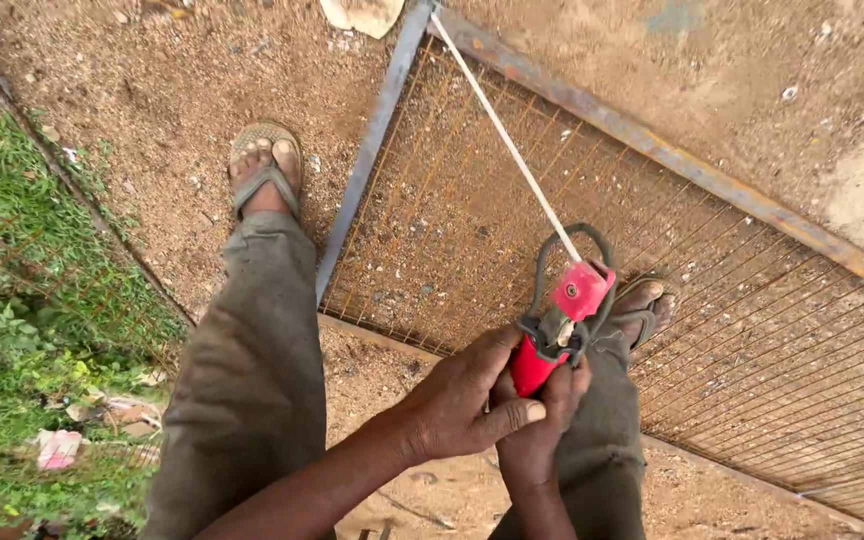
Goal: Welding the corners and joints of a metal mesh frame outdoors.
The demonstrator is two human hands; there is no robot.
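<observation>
Far left edge of the ground there's a strip of grass [22, 330] w/ a bit of pink litter [58, 447] near the bottom. Next over, your left leg in grey-green trousers [252, 370], foot in a sandal [266, 165] planted on the sandy dirt [172, 90], just outside the left rail of the metal frame [372, 140].

That frame is a rusty wire-mesh panel lying flat on the dirt, angle-iron edges, top-left corner near the top middle of the view.

Your left hand [462, 400] is wrapped over the right hand [542, 420], thumb across the front; both are clenched round the red tape measure [557, 325], grasping its lower body. It sits over the panel's bottom-left corner area, just above your right knee. Grey wrist loop [552, 255] hangs off it, and the white tape blade [507, 135] is pulled out, running up-left to the frame's top-left corner.

Right of that, your other sandalled foot [642, 305] is standing on the mesh itself. Far right it's just more mesh and the long top rail [712, 175] going off diagonally twd the right edge.
</observation>
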